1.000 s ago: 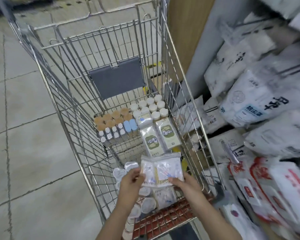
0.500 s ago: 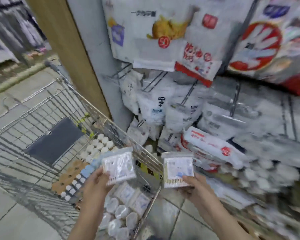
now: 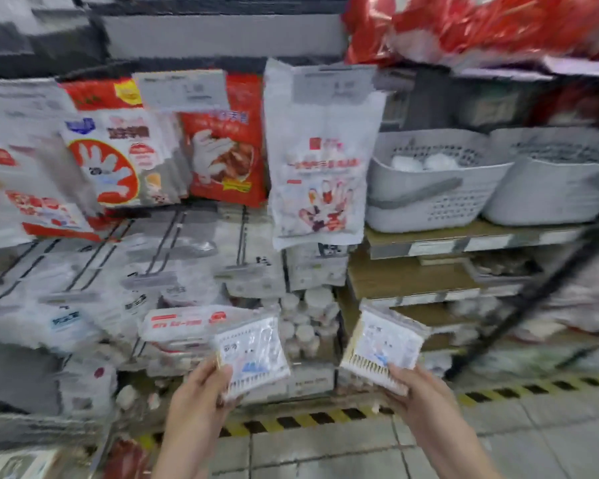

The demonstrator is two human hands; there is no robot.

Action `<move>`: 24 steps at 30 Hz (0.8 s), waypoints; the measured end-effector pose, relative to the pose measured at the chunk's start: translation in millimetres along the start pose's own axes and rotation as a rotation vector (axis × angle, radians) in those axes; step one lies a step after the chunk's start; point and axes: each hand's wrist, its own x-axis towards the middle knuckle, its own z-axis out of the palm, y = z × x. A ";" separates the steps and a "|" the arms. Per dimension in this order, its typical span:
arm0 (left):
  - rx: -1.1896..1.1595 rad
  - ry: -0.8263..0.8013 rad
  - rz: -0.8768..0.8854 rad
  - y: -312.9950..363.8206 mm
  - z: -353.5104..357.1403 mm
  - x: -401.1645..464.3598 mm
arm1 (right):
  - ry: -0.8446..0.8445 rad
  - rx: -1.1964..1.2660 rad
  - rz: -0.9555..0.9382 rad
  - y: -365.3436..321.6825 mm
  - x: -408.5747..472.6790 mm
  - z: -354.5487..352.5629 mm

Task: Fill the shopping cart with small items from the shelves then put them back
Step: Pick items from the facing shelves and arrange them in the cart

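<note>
Far left, hanging glove packs [image 3: 115, 157] crowd the upper pegs, with blurred white bags below them. We see no cart in this view.

Left hand [image 3: 201, 399]: fingers curled, pinching the lower left corner of a left packet of cotton swabs [image 3: 253, 357], thumb on its face. The packet is held up before the lower shelf goods, clear of them. It stands roughly upright, tilted a little leftward at the top; the swab sticks run top to bottom, their tips showing along the bottom edge.

Centre: a tall white glove bag [image 3: 320, 157] hangs from a peg; small white jars [image 3: 305, 326] are stacked beneath it, between the two packets.

Right hand [image 3: 419, 388]: fingers closed on the lower right corner of a right packet of cotton swabs [image 3: 384, 344]. This one leans rightward at the top, sticks running top to bottom, wooden ends lined along the lower edge. The two packets are apart.

Upper right shelf: a left grey basket [image 3: 429, 202] with perforated walls and a dark handle holds white rounded items, too blurred to name. A right grey basket [image 3: 554, 195] sits touching it; we cannot tell its contents.
</note>
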 end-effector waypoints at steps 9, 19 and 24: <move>0.072 -0.254 -0.103 -29.6 203.8 -30.0 | 0.139 0.167 -0.182 -95.4 -11.5 -145.4; 0.106 -0.330 0.005 6.0 307.4 8.4 | 0.149 0.215 -0.250 -177.2 35.5 -179.1; 0.065 -0.334 0.107 30.7 346.6 39.6 | 0.136 0.212 -0.240 -228.7 69.4 -174.7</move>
